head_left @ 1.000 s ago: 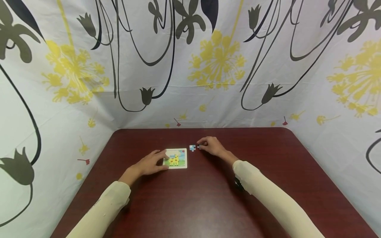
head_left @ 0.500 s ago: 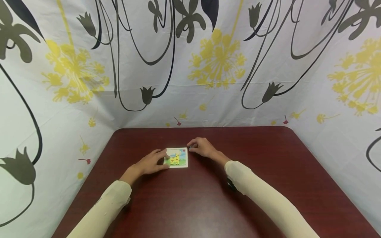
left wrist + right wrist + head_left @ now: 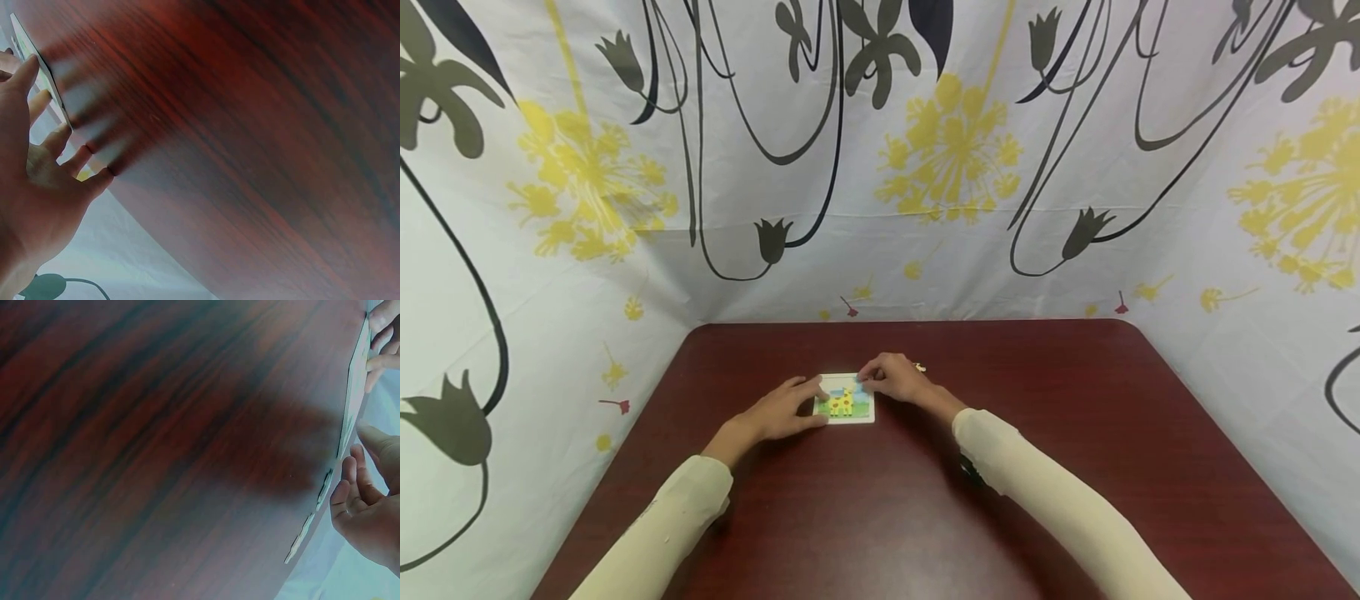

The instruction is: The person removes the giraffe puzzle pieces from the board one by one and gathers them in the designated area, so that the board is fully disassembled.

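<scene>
A small jigsaw puzzle in a white frame (image 3: 861, 422) lies flat on the table, showing a yellow giraffe (image 3: 842, 403); its upper left part looks white. My left hand (image 3: 784, 410) rests on the puzzle's left side, fingers spread loosely, thumb at the lower edge. My right hand (image 3: 893, 377) is at the upper right corner, thumb and index finger apart over it. A loose puzzle piece (image 3: 920, 367) lies just beyond the right knuckles. In the right wrist view, a nearer piece (image 3: 324, 489) and a farther piece (image 3: 300, 537) lie in line beside the frame.
The dark red-brown table (image 3: 850, 517) has rounded far corners. Behind and around it hangs a white cloth (image 3: 865, 192) with grey tulips and yellow flowers.
My right hand has let go of a puzzle piece on the table and moved left to the puzzle's upper right corner. The left hand has kept its place.
</scene>
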Tool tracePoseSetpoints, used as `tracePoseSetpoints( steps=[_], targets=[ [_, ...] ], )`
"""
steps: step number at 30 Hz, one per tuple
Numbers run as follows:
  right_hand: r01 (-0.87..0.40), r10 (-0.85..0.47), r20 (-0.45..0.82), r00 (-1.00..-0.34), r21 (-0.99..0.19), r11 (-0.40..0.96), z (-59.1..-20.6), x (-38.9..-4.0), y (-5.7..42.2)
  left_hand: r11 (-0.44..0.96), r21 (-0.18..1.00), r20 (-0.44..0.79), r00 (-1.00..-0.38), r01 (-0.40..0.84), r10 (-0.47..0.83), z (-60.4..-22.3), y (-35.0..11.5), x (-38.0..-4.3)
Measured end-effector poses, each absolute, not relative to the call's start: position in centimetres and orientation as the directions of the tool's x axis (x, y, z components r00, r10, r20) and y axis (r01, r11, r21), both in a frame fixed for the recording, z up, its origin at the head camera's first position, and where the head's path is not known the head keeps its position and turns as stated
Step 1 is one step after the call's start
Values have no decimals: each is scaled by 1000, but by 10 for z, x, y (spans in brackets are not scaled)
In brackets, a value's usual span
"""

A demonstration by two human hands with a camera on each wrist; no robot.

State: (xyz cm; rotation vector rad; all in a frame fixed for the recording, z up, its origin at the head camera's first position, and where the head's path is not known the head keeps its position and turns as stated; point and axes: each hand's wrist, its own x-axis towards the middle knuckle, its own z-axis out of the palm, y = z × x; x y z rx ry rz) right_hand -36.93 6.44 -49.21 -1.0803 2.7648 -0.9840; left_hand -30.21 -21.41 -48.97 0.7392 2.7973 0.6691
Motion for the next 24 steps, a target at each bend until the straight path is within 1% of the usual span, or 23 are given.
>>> tracePoseSetpoints(
  steps=[4,10,16,24],
  targets=[
    [-606,-625,188,-758,-557,567,-492,-369,62,775,464,-53,-860,428,507,-489,-214,-303],
    [-582,-620,149,-770,-562,588,-492,-367,59,775,466,-50,-862,427,505,-489,-213,-303],
    [-627,-659,167,-733,-541,561,-494,-368,59,782,463,-60,-865,418,498,-489,-213,-302],
    [-631,-672,128,-730,-503,590,-491,-368,58,787,465,-65,-871,406,487,-488,-212,-301]
  ],
)
